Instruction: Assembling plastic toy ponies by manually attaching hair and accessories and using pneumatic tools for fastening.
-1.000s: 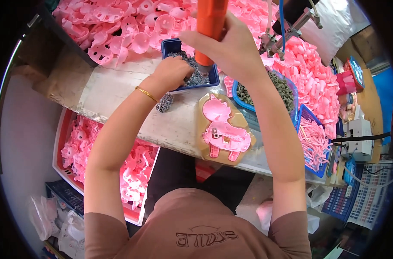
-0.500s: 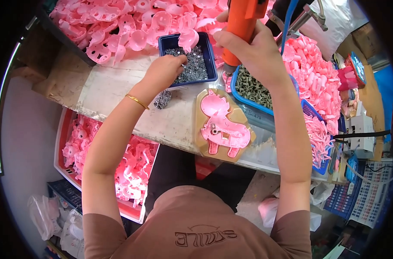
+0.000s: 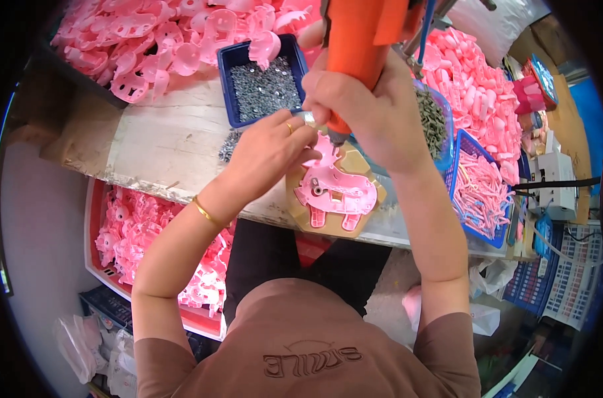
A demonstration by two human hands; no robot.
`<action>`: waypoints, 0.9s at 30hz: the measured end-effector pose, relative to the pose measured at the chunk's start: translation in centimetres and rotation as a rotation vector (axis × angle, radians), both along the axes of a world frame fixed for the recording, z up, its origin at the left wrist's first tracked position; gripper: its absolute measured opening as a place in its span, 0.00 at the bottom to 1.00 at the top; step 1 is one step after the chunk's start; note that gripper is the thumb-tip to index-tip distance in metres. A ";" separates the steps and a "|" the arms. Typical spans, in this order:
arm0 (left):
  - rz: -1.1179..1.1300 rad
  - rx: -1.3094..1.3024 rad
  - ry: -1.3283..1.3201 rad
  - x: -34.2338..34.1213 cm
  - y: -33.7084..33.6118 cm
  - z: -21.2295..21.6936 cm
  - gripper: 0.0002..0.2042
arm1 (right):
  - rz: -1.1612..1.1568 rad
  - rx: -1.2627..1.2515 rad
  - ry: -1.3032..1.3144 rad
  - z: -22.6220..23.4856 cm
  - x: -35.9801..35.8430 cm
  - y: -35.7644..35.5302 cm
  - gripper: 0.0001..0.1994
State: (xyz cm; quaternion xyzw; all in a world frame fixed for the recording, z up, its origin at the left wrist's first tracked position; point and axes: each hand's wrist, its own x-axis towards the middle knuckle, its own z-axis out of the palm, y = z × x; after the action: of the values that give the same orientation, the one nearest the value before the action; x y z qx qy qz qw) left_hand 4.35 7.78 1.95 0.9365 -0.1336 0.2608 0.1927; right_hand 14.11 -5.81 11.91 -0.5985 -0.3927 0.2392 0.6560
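My right hand (image 3: pixel 374 99) is wrapped round an orange electric screwdriver (image 3: pixel 358 50), held upright with its tip pointing down. Close to that tip, my left hand (image 3: pixel 271 149) has its fingers curled together above the upper end of a pink plastic animal-shaped part (image 3: pixel 341 189); whatever is in the fingers is too small or hidden to make out. The pink part lies in a tan holding block (image 3: pixel 296 212) near the table's front edge, with a small round metal piece set in it. Just behind my left hand stands a dark blue tray (image 3: pixel 230 103) of small screws (image 3: pixel 265 86).
Pink shells (image 3: pixel 162 40) heap at the back left. Rightward are a blue tray of dark metal clips (image 3: pixel 428 126), a pile of pink pieces (image 3: pixel 467 93) and a blue basket of slim pink parts (image 3: pixel 480 192). A red crate of pink parts (image 3: pixel 142 225) sits below the table's left side.
My left hand has left the screw tray and come right, to the pink part. My right hand has lowered the screwdriver toward the same part. The view has shifted slightly.
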 end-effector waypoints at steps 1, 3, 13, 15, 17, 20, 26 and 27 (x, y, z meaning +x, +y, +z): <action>-0.012 -0.010 0.005 -0.2 -0.6 -0.2 0.10 | 0.009 0.100 0.026 -0.6 -0.4 -0.1 0.18; -0.048 -0.123 -0.023 -0.7 -1.6 -0.2 0.10 | 0.028 0.220 0.081 -0.8 -1.1 -0.6 0.19; -0.080 -0.463 0.238 -2.4 -4.7 -0.3 0.06 | -0.006 0.198 0.106 -1.3 -1.4 -2.5 0.20; -0.110 -0.548 0.231 -2.5 -4.8 -0.4 0.06 | -0.005 0.212 0.111 -1.4 -1.5 -2.6 0.18; -0.116 -0.584 0.240 -2.6 -5.1 -0.6 0.07 | -0.012 0.208 0.109 -1.4 -1.5 -2.8 0.18; -0.133 -0.632 0.255 -2.6 -5.3 -0.5 0.06 | -0.055 0.222 0.051 -1.4 -1.7 -2.7 0.16; -0.185 -0.708 0.301 -2.9 -5.8 -0.2 0.05 | -0.006 0.229 0.083 -1.6 -1.4 -3.2 0.16; -0.191 -0.709 0.315 -2.9 -5.9 -0.1 0.05 | -0.010 0.261 0.066 -1.7 -1.4 -3.2 0.16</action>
State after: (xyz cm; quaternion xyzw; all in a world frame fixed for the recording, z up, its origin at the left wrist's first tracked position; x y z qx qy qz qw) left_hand 1.45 1.89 1.80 0.8238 -0.0907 0.1249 0.5454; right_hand 12.73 -9.03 10.22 -0.5019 -0.3956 0.2025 0.7420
